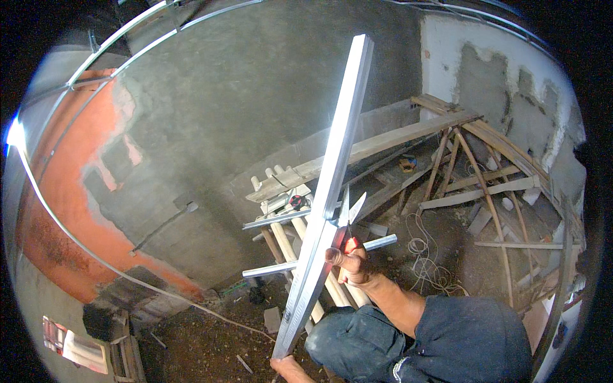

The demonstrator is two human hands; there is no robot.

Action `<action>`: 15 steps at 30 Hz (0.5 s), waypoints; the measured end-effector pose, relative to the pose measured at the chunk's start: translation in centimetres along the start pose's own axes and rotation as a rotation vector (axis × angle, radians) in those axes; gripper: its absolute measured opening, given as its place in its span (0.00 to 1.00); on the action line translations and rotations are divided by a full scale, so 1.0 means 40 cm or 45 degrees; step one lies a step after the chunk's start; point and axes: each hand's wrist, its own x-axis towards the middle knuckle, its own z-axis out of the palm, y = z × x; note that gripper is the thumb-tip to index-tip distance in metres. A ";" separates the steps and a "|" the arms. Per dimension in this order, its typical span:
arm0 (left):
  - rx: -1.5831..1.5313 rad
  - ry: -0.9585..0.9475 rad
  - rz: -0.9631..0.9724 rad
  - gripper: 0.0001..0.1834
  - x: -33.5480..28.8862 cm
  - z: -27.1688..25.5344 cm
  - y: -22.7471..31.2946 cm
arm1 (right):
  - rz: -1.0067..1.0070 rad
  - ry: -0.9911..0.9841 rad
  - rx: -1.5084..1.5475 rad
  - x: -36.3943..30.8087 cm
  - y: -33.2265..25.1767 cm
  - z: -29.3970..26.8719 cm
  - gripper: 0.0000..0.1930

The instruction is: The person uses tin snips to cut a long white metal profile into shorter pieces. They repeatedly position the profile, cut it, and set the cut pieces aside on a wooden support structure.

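Note:
A long, shiny metal channel (341, 121) rises slantwise through the middle of the view, its upper end leaning right. My left hand (290, 368) is closed around its lower end, with the fingers partly hidden. My right hand (350, 263) grips a pair of tin snips (355, 210) with red handles, right beside the channel's right edge. The snips' blades point upward and stand apart. Whether the channel lies between them, I cannot tell. Behind it, a shorter metal channel (271, 269) lies crosswise over pale poles (332, 290). My bent knee (338, 335) is just below the right hand.
A long plank (377, 143) spans behind the channel toward wooden trestle legs (472, 153) on the right. Loose cable (418, 249) coils on the dirt floor. A white cable (83, 246) runs from a bright lamp (16, 135) at left. Metal framing (147, 48) curves overhead.

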 end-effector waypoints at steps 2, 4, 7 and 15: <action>0.023 -0.006 0.003 0.16 -0.004 -0.003 0.004 | -0.055 -0.057 0.065 0.012 0.023 -0.009 0.21; 0.054 -0.016 0.011 0.16 -0.008 -0.005 0.008 | -0.126 -0.075 0.207 0.027 0.043 -0.012 0.23; 0.113 -0.030 0.020 0.15 -0.015 -0.006 0.017 | -0.052 -0.162 0.460 0.039 0.045 -0.011 0.27; 0.403 -0.101 0.072 0.14 -0.047 -0.006 0.054 | -0.041 -0.532 0.496 0.065 0.007 -0.003 0.31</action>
